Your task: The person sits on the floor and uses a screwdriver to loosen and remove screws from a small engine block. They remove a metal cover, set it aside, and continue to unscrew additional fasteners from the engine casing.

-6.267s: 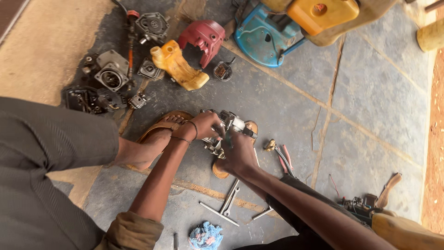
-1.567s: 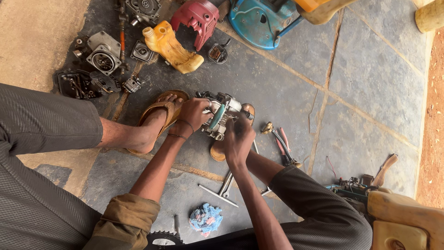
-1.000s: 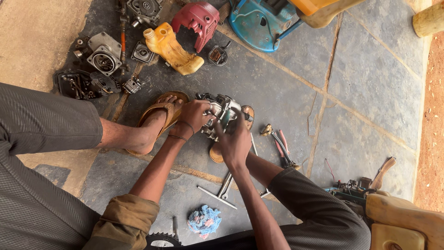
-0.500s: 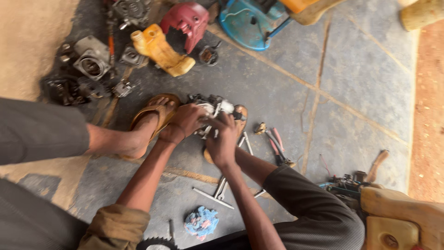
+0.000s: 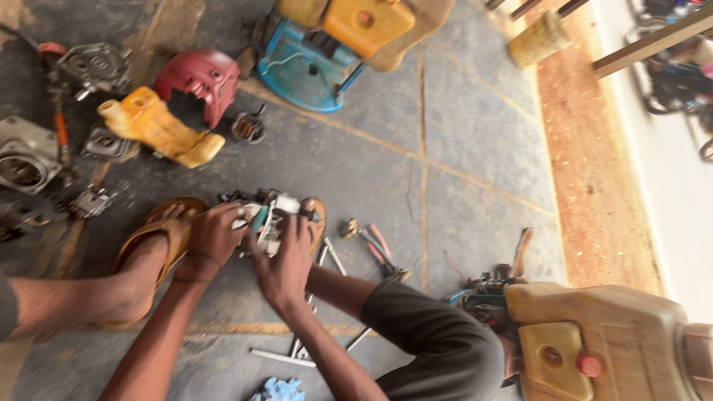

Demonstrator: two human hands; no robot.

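Fingers of the left hand (image 5: 215, 236) and right hand (image 5: 286, 260) clamp a small engine part (image 5: 266, 219) between them, centre-left of frame.

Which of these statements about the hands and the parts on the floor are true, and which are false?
1. Both hands, left hand and right hand, grip the small engine part. True.
2. The red engine cover lies beside the yellow fuel tank. True.
3. The pliers are in the right hand. False: they lie on the floor, right of the hands.
4. The foot near the left hand is bare. False: it wears a brown sandal.
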